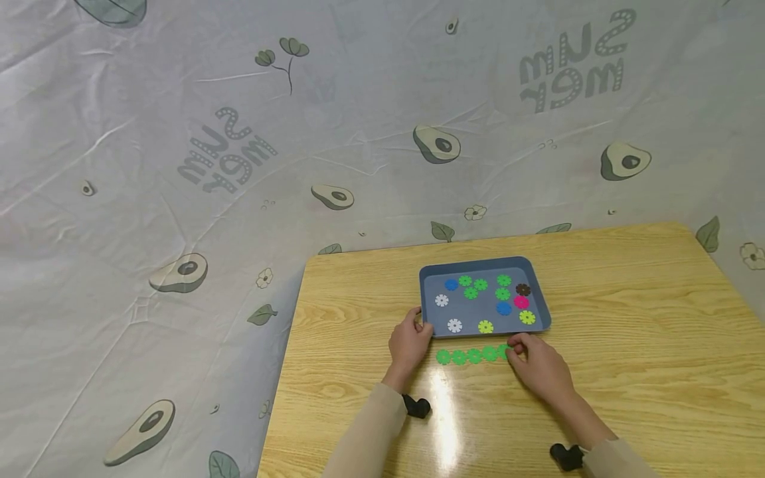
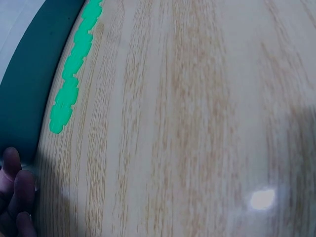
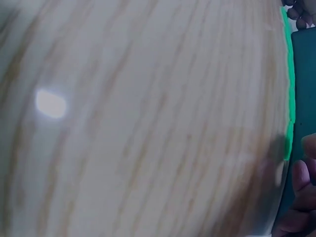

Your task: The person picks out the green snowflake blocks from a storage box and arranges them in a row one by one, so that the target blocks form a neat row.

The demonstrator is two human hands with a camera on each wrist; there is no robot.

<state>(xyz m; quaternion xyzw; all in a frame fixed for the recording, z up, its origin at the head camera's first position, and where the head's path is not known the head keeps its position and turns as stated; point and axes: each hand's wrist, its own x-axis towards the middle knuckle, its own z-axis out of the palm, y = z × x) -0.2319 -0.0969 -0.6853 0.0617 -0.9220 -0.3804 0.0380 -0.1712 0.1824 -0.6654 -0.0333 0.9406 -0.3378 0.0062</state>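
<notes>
A blue-grey tray (image 1: 469, 309) holds several flat notched discs in green, blue, white, yellow, pink and brown. My left hand (image 1: 410, 342) grips its near left corner, with the thumb at the front and a finger along the side. Several green notched discs (image 1: 459, 357) form a joined row on the table before the tray. At the right end of this row is my right hand (image 1: 540, 368), its bent fingers close to the last disc. The right wrist view shows a green strip (image 3: 290, 89) ending just short of those fingers, nothing visible between them.
Both hands work over a wooden table (image 1: 633, 318). Behind it and to the left hangs a pale cloth (image 1: 358, 86) printed with avocados and leaves. A black band piece (image 1: 416, 406) is on the left wrist, and another (image 1: 566, 457) on the right.
</notes>
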